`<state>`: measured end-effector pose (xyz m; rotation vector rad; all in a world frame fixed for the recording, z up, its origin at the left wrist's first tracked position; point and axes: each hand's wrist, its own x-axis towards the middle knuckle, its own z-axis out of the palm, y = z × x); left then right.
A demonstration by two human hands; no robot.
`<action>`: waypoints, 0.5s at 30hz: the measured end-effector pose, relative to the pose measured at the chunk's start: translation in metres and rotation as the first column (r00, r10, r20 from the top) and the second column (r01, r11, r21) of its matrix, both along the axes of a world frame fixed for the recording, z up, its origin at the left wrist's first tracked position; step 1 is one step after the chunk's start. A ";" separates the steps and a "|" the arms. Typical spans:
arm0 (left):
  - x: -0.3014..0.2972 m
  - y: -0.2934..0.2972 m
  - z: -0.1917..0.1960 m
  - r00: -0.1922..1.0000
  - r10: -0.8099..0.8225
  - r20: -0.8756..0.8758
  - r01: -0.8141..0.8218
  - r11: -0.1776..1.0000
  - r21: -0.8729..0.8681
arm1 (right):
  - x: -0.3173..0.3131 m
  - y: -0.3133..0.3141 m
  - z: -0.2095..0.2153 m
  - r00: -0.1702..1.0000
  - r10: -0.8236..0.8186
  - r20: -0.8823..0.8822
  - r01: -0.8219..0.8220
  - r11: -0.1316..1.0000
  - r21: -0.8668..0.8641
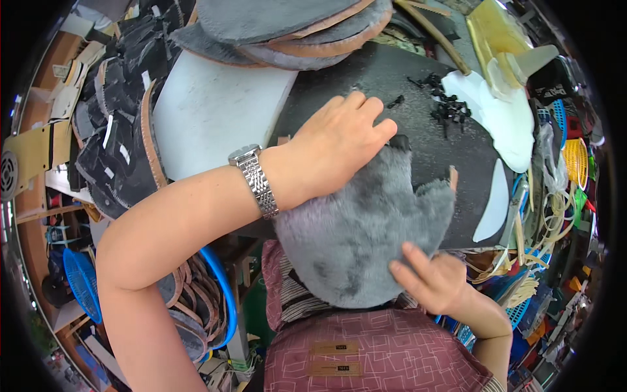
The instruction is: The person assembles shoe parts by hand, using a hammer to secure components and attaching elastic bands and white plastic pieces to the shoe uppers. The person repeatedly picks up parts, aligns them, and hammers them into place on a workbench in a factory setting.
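A grey furry piece (353,242) with notched upper edges and a rounded lower edge lies partly on the dark work board, its lower part over the board's near edge. Across its upper part rests my left hand (343,134), a metal-band watch on the wrist. That hand's fingers are curled, their tips hidden. A small black bit (400,142) shows beside them at the piece's top edge; whether they pinch it is unclear. My right hand (434,277) grips the lower right edge, two fingers lying on the fur and the rest of its grip hidden.
Grey furry pieces with tan edges are stacked (294,32) at the back. Black scraps (450,108) lie on the dark board (434,157), beside a white sheet (222,111). A glue-stained yellowish container (496,32) stands back right. Dark pieces (117,117) pile up left; a blue-rimmed basket (228,300) sits below.
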<state>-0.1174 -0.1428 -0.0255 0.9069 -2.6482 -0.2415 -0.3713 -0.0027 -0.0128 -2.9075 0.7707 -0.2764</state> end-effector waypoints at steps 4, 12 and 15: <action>-0.006 0.009 -0.005 0.993 -0.088 0.077 0.081 0.993 0.087 | -0.002 -0.020 -0.001 0.883 -0.260 0.391 0.117 0.929 0.352; -0.031 0.045 -0.001 0.963 0.181 0.198 -0.202 0.975 0.090 | -0.013 -0.008 -0.035 0.936 -0.196 0.292 0.096 0.941 0.323; -0.038 0.057 -0.012 0.955 0.249 0.158 -0.260 0.964 0.053 | -0.012 -0.008 -0.039 0.938 -0.178 0.296 0.099 0.960 0.263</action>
